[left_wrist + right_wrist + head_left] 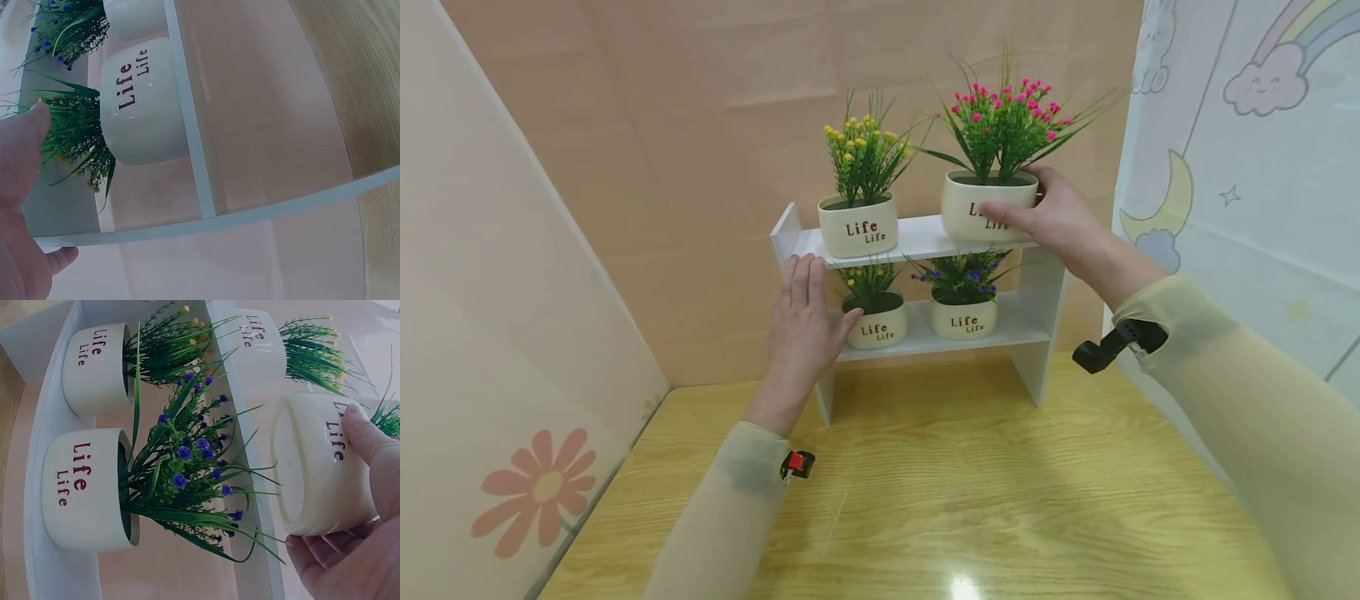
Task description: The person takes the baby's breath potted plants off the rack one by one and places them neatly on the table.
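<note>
My right hand (1063, 221) holds a cream "Life" flowerpot (958, 208) with pink flowers at the right end of the top shelf. Its thumb lies on the pot's front and its fingers go round the side. The right wrist view shows the underside of this pot (325, 481), apart from the shelf board. My left hand (799, 321) rests at the left front of the white two-tier shelf (1030, 333), its fingers straight and the thumb spread. In the left wrist view, the left hand (22, 194) lies across the side panel's edge (144, 232).
On the top shelf stands a yellow-flowered pot (859, 232). Below it are another yellow-flowered pot (880, 327) and a purple-flowered pot (964, 321). The shelf stands on a wooden table (962, 483), with a backdrop (700, 208) behind and printed panels (1225, 192) at the sides.
</note>
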Available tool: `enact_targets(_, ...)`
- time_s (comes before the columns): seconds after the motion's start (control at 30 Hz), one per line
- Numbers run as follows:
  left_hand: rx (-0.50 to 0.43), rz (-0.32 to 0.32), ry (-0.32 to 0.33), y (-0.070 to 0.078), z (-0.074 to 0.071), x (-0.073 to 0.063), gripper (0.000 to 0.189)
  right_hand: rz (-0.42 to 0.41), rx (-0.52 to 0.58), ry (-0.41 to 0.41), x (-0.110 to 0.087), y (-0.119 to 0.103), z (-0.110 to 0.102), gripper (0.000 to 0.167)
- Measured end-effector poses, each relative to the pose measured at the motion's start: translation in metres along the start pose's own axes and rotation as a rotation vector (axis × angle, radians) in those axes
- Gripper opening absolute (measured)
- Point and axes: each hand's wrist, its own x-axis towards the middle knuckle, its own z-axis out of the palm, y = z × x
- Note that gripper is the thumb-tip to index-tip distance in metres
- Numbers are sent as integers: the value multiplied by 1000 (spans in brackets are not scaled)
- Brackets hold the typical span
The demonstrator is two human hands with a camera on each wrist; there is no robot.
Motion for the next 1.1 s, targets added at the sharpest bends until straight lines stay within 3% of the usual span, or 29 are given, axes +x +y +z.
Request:
enact_targets(0.43,6,-6,3,-1,3,0,100,-31,17,12,-25,13,-14,102)
enact_targets(0.73,0,7,23,-2,5,0,100,-7,-16,-8,-47,25,-23,101)
enact_targets(1.1,-7,-1,16,-1,3,0,100,-37,-16,-9,-78,40,-22,87)
